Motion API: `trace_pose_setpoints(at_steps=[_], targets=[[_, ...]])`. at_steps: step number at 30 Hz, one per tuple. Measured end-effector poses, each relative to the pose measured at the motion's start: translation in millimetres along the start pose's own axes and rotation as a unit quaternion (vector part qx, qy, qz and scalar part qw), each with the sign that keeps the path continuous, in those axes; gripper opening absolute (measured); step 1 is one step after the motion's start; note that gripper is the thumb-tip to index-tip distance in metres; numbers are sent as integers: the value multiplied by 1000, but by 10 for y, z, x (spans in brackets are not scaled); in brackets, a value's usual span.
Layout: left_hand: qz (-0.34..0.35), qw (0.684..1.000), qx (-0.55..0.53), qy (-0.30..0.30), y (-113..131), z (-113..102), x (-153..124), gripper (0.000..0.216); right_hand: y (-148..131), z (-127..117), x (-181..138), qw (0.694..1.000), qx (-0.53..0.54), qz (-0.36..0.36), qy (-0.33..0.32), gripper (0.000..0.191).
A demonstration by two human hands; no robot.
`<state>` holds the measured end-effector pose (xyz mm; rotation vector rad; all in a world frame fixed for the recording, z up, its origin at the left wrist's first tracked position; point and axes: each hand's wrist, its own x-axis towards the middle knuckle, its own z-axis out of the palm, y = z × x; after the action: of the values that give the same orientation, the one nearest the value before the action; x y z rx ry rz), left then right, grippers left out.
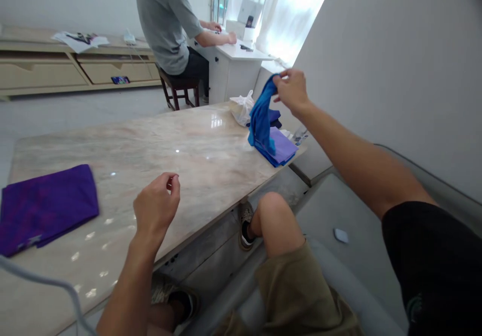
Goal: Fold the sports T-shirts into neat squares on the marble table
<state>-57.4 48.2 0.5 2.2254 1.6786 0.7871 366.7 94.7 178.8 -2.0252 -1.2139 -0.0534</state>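
My right hand (pixel 291 91) pinches the top of a blue cloth (pixel 261 117) and holds it up. The cloth hangs in folds, its lower end over a pile with a folded lilac cloth (pixel 282 145) on top and blue fabric under it. My left hand (pixel 156 200) is over the near part of the marble table (pixel 169 140), its fingers curled in with nothing seen in them. On the table's left side lies a folded purple cloth (pixel 50 205), flat and apart from both hands.
Behind the pile are a white plastic bag (pixel 243 107) and dark folded fabric (pixel 274 117). A person in grey (pixel 165 24) sits at a white desk (pixel 237 70) beyond the table. A grey cable (pixel 45 278) crosses the lower left. A grey sofa (pixel 339 205) is at right.
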Motion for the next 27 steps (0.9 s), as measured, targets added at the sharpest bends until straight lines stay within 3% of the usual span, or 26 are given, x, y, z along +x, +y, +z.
trace_pose_setpoints(at_steps=[1, 3, 6, 8, 11, 13, 14, 15, 17, 19, 21, 23, 25, 27], targets=[[-9, 1000, -8, 6, -32, -37, -15, 27, -298, -77, 74, 998, 61, -11, 4, 54], [-33, 999, -39, 19, -102, -102, -42, 24, -854, -197, 162, 979, 195, -55, 30, 34], [-83, 983, -143, 80, -235, -192, -44, 25, -1448, -197, 95, 933, 327, -138, 63, 19], [-107, 951, -237, 166, -358, -258, -7, 31, -1619, 11, -133, 916, 361, -158, 76, 20], [-138, 881, -330, 310, -594, -349, 86, 31, -1529, 664, -816, 910, 398, -101, 51, 24], [-191, 838, -366, 357, -758, -366, 151, 27, -1288, 1220, -1451, 925, 373, -10, -70, 26], [-227, 820, -388, 355, -832, -353, 178, 25, -1139, 1491, -1781, 924, 344, 43, -161, 29], [-268, 805, -411, 334, -897, -325, 199, 24, -989, 1739, -2091, 915, 293, 89, -261, 31], [-340, 792, -439, 252, -989, -239, 215, 27, -729, 2135, -2570, 863, 162, 119, -464, 33], [-362, 823, -407, 161, -1028, -146, 182, 33, -587, 2391, -2784, 835, 16, 18, -549, 32], [-308, 898, -297, 101, -1024, -78, 101, 38, -577, 2530, -2758, 830, -119, -115, -533, 28], [-215, 966, -132, 58, -999, -37, -7, 42, -649, 2593, -2608, 835, -180, -196, -481, 26], [-141, 990, 21, 9, -976, -2, -102, 45, -717, 2623, -2461, 851, -168, -210, -451, 35], [-111, 986, 118, -42, -966, 51, -142, 52, -721, 2661, -2382, 869, -136, -196, -434, 43]])
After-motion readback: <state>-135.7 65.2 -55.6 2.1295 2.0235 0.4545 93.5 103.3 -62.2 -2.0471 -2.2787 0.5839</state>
